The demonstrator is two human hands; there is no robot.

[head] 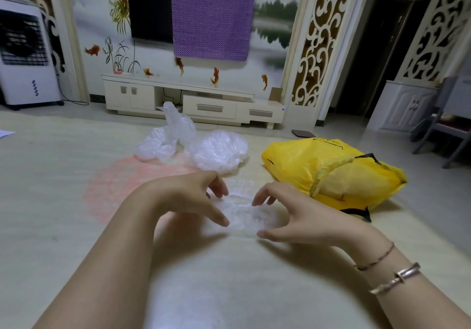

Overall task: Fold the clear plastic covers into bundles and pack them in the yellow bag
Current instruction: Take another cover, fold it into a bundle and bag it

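Head view, and we're mid-fold: left hand and right hand hover over one clear plastic cover lying flat on the floor. Each grip is loose, fingers curled with tips touching or just above the film; whether they pinch it, I cannot tell. Beyond, a heap of loose covers waits. Yellow bag sits just right, already looking plump, so plenty remains.

Both bare forearms reach forward and angle inward — the hands nearly facing each other. The left hand hangs palm down, fingers curled loosely, thumb stretched toward the right. The right hand mirrors it — fingers bent, thumb pointing left.
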